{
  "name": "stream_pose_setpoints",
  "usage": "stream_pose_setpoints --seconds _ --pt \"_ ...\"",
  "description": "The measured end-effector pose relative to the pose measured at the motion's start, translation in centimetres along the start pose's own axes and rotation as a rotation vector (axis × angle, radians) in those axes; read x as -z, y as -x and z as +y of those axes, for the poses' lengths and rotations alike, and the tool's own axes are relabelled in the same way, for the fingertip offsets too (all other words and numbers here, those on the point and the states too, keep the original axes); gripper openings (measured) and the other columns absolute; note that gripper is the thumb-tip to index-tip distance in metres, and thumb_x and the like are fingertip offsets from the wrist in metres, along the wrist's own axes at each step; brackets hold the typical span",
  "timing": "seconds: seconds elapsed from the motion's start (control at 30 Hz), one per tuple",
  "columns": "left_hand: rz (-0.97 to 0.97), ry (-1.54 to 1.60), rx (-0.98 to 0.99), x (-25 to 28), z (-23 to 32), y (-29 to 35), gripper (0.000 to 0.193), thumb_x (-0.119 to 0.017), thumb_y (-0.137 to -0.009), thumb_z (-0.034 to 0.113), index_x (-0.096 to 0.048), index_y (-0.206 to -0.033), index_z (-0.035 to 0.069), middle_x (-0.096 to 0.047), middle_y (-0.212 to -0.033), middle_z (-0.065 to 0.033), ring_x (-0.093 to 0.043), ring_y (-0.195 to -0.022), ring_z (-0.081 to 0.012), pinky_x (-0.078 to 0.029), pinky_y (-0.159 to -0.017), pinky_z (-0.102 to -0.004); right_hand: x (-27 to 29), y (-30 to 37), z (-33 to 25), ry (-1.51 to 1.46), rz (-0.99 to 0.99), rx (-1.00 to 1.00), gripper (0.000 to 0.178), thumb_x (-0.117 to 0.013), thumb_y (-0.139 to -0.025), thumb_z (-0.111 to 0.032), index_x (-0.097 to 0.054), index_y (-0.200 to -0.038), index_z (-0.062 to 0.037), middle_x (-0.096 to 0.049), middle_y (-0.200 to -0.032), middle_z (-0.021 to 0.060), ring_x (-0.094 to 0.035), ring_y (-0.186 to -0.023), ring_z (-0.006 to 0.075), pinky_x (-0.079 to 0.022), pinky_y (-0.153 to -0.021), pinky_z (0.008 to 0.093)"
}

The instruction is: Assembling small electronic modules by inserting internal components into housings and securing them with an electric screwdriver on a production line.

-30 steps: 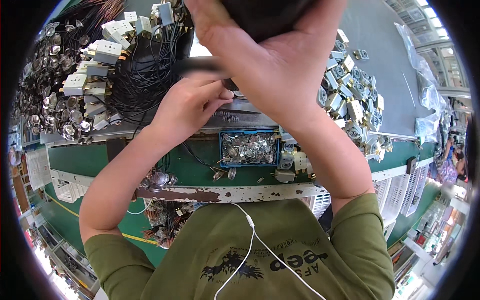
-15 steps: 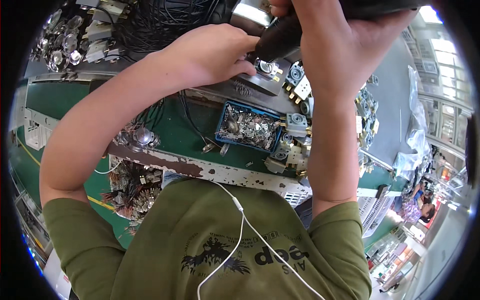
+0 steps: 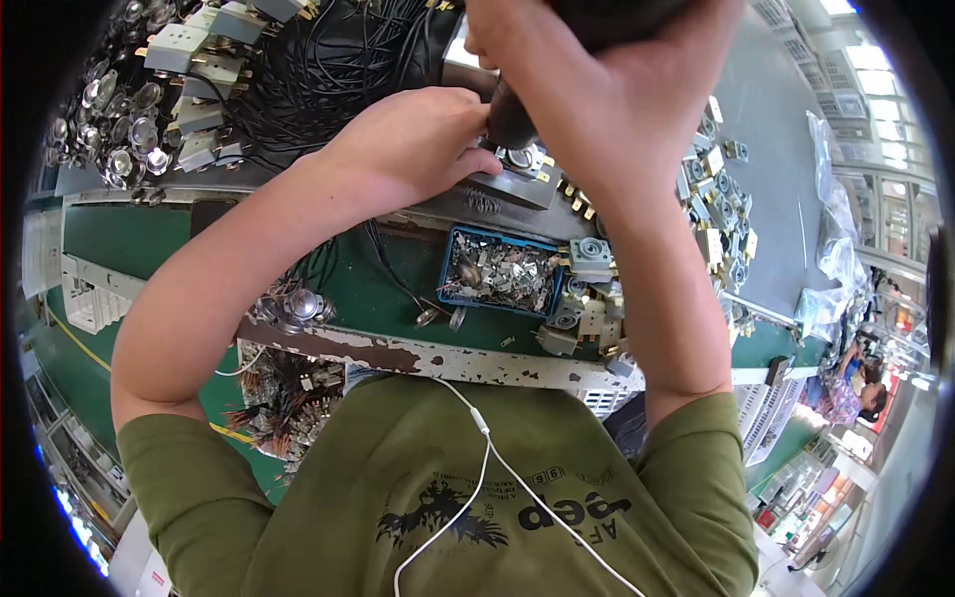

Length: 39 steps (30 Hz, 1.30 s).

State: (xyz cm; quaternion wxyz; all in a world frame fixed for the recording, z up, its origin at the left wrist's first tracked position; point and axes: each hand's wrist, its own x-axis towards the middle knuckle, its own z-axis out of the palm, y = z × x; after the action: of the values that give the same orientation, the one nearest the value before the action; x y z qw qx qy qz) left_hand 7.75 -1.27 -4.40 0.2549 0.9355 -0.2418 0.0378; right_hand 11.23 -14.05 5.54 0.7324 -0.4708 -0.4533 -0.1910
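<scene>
My right hand (image 3: 609, 114) grips a dark, tapered power tool, likely an electric screwdriver (image 3: 510, 119), partly cut off by the upper edge. Its nose points down at a small switch-like part (image 3: 538, 162) with brass terminals and a round metal face, which rests on a grey metal block (image 3: 519, 189). Close against the nose and beside the part, my left hand (image 3: 423, 139) has thumb and forefinger drawn together. What these fingertips pinch is hidden. Whether the tool's tip touches the part cannot be seen.
A blue tray (image 3: 447, 267) of small metal bits stands in front of the block. Several grey terminal parts (image 3: 591, 256) lie to its right. Round metal discs (image 3: 121, 161) and black cables (image 3: 338, 75) are heaped at the far left. A chipped bench edge (image 3: 428, 356) runs before me.
My right hand has swung left with the tool, now covering more of the space above the part. The left hand keeps its place beside the block. The whole view has shifted slightly.
</scene>
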Motion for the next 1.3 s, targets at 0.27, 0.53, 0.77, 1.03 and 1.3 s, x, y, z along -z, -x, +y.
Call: stream_pose_setpoints --seconds 0.27,0.53,0.77,1.03,1.3 --pt "0.019 -0.105 -0.298 2.3 2.3 -0.5 0.038 -0.079 -0.084 0.016 -0.07 -0.121 0.013 -0.067 -0.104 -0.0052 -0.066 -0.095 -0.0286 -0.053 -0.084 -0.0405 6.5 -3.0 -6.4 0.634 -0.028 -0.246 0.035 -0.078 -0.092 -0.013 -0.054 -0.114 -0.0013 -0.067 -0.084 0.0066 -0.066 -0.065 0.0132 -0.054 -0.056 0.0274" --pt "0.011 -0.165 -0.264 2.1 3.3 0.3 0.031 -0.078 -0.087 0.022 -0.072 -0.117 0.016 -0.069 -0.102 -0.0015 -0.068 -0.097 -0.0226 -0.05 -0.084 -0.0379 11.3 -1.8 -4.1 1.042 0.192 -0.033 0.063 -0.077 -0.095 -0.027 -0.044 -0.139 0.0034 -0.064 -0.118 0.0175 -0.065 -0.107 0.0222 -0.055 -0.09 0.0349" --pt "-0.005 -0.127 -0.232 2.4 3.7 1.9 0.035 -0.072 -0.091 0.015 -0.067 -0.125 0.014 -0.067 -0.11 -0.0063 -0.064 -0.101 -0.0289 -0.049 -0.091 -0.0401 9.0 13.1 -18.5 0.358 -0.772 -0.377 0.04 -0.051 -0.083 0.001 -0.071 -0.117 -0.0051 -0.073 -0.112 0.0123 -0.069 -0.083 0.031 -0.056 -0.074 0.0389" --pt "0.078 -0.007 -0.2 4.0 4.8 3.4 0.036 -0.068 -0.091 0.009 -0.063 -0.127 0.01 -0.064 -0.115 -0.0109 -0.063 -0.103 -0.0349 -0.05 -0.089 -0.0443 11.6 35.8 -21.6 0.787 -0.574 -1.109 0.036 -0.055 -0.092 -0.005 -0.065 -0.127 -0.0063 -0.068 -0.116 0.0215 -0.067 -0.106 0.043 -0.055 -0.09 0.0502" --pt "0.104 -0.045 -0.219 4.7 6.4 3.9 0.036 -0.067 -0.091 0.005 -0.061 -0.126 0.007 -0.064 -0.112 -0.0142 -0.064 -0.102 -0.0367 -0.05 -0.089 -0.0437 8.1 37.7 -13.9 0.948 -0.778 -1.191 0.04 -0.052 -0.094 -0.025 -0.065 -0.129 -0.0101 -0.07 -0.112 0.0267 -0.069 -0.1 0.044 -0.055 -0.088 0.0543"
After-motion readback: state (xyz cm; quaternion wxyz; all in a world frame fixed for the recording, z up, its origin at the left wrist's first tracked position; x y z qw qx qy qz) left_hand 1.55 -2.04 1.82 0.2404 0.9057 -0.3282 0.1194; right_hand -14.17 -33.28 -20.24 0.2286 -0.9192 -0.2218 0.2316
